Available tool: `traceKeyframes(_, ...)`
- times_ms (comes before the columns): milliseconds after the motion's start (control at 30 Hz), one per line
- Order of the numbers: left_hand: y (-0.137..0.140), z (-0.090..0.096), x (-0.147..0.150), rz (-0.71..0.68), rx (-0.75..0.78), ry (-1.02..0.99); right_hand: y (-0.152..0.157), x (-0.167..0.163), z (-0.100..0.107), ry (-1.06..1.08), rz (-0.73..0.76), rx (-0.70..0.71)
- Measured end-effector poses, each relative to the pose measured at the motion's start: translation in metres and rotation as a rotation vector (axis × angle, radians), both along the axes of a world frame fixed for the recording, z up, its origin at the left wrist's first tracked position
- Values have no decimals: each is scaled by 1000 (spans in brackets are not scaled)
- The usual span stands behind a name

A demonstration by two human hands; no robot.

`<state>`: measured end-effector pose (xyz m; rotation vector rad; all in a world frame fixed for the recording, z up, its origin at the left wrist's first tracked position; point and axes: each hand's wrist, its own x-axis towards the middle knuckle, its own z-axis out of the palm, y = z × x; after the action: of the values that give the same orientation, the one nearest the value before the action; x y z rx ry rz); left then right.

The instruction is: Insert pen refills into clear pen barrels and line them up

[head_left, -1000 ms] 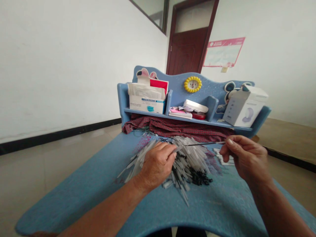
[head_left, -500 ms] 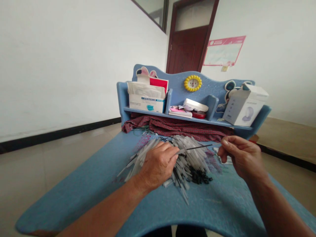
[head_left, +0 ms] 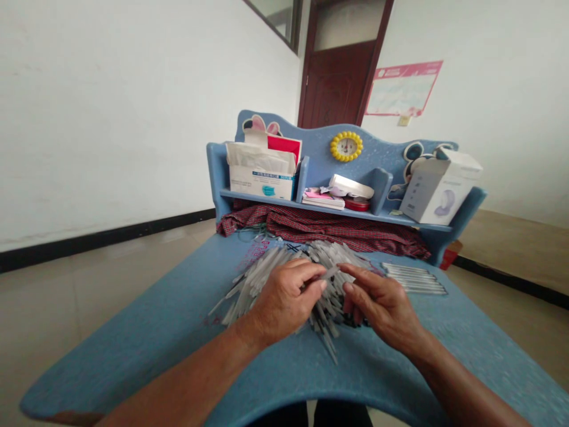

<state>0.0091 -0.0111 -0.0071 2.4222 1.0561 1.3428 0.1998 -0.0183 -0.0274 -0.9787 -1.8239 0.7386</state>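
Note:
Between finger and thumb of my left hand (head_left: pixel 287 296) is a slim translucent plastic tube (head_left: pixel 331 273), tilted up to the right. The index fingertip of my right hand (head_left: pixel 377 299) is at the tube's far end; thumb and index are apart, the other fingers curl below. Under both hands lies a loose pile of similar translucent tubes (head_left: pixel 267 270) on the blue table (head_left: pixel 178 308). Small black pieces under my right hand are mostly hidden. Right of it, several slender tubes (head_left: pixel 415 279) lie side by side in a row.
A blue shelf (head_left: pixel 262 198) at the table's back holds a mask box (head_left: pixel 262 181), papers (head_left: pixel 322 198), a red tin (head_left: pixel 357 204) and a white carton (head_left: pixel 438 190). Checked cloth (head_left: pixel 311 228) lies beneath the shelf. A few thin black rods (head_left: pixel 293 247) lie behind the pile.
My right hand has moved left and closer to my left hand. The black rod that stuck out of the tube no longer shows. The row of tubes on the right is now uncovered.

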Motion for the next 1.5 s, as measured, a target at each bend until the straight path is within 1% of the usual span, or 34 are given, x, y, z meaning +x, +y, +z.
traceKeyframes(100,0,3,-1,11,-161,-107,9,7,-5,-142,-92,76)
traceKeyframes(167,0,4,-1,10,-253,-176,19,12,-9,-291,-174,130)
traceKeyframes(233,1,4,0,5,-313,-225,26,13,-11,-452,-242,186)
traceKeyframes(300,1,4,1,0,-341,-245,32,10,-12,-593,-292,231)
traceKeyframes(400,1,3,1,-10,-338,-241,35,0,-8,-763,-353,278)
traceKeyframes(500,1,2,1,-16,-327,-235,37,-10,-3,-870,-378,297)
traceKeyframes(567,2,2,0,-22,-327,-231,39,-13,-3,-893,-380,295)
traceKeyframes(633,3,1,0,-21,-327,-221,41,-12,-3,-846,-381,286)
traceKeyframes(700,3,1,-1,-10,-327,-217,41,-9,-3,-691,-352,243)
traceKeyframes(733,4,1,-1,-7,-327,-217,41,-6,-2,-561,-320,187)
traceKeyframes(767,3,1,-1,-7,-328,-215,39,-3,-1,-404,-280,102)
traceKeyframes(867,3,1,0,-19,-327,-203,32,2,5,88,-148,-212)
traceKeyframes(900,3,1,0,-22,-325,-195,29,2,6,218,-114,-284)
traceKeyframes(933,3,0,0,-24,-322,-188,26,2,8,322,-86,-326)
traceKeyframes(1000,2,-1,1,-24,-317,-173,21,-1,10,461,-42,-348)
traceKeyframes(1100,2,-2,2,-30,-305,-145,17,-6,11,534,-14,-359)
traceKeyframes(1267,0,-1,3,-44,-273,-101,17,-10,11,557,-10,-372)
traceKeyframes(1500,1,-1,2,-47,-321,-49,17,-11,10,537,-9,-364)
